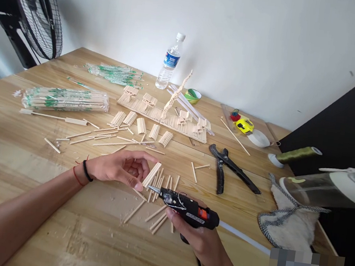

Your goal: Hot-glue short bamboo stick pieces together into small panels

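Between the thumb and fingers of my left hand (123, 167) is a small panel of wooden sticks (152, 175), held tilted above the table. My right hand (198, 236) grips a black hot glue gun (187, 207), its metal nozzle at the panel's lower end; whether they touch I cannot tell. A white glue stick (244, 237) juts from the gun's back. Under and around both hands lie loose short sticks (159, 223). Several finished stick panels (141, 126) rest beyond my left hand, in front of a long stick-built model (154, 111) with a tall, bumpy upright piece (179, 91).
Bagged sticks (67, 99) and wrappers (113, 73) lie at the left, near a fan (37, 5). A water bottle (170, 62) stands behind the model. Cutting pliers (225, 165), a yellow tape measure (244, 125), a thread spool (295, 156), a cloth (289, 226) and a clear jug (314, 188) occupy the right.
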Available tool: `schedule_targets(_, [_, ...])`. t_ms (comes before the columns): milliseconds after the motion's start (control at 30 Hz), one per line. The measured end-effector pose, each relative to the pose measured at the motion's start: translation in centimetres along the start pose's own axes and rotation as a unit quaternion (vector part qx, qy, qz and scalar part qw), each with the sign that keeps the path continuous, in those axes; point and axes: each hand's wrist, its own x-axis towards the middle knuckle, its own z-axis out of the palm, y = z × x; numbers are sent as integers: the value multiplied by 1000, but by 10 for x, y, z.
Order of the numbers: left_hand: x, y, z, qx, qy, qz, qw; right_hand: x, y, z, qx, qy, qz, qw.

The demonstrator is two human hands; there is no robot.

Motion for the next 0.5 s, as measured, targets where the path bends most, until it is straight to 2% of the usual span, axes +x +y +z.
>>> schedule_targets(500, [1, -5, -3, -6, 0, 8, 1000, 0, 3, 0, 28, -14, 17, 999])
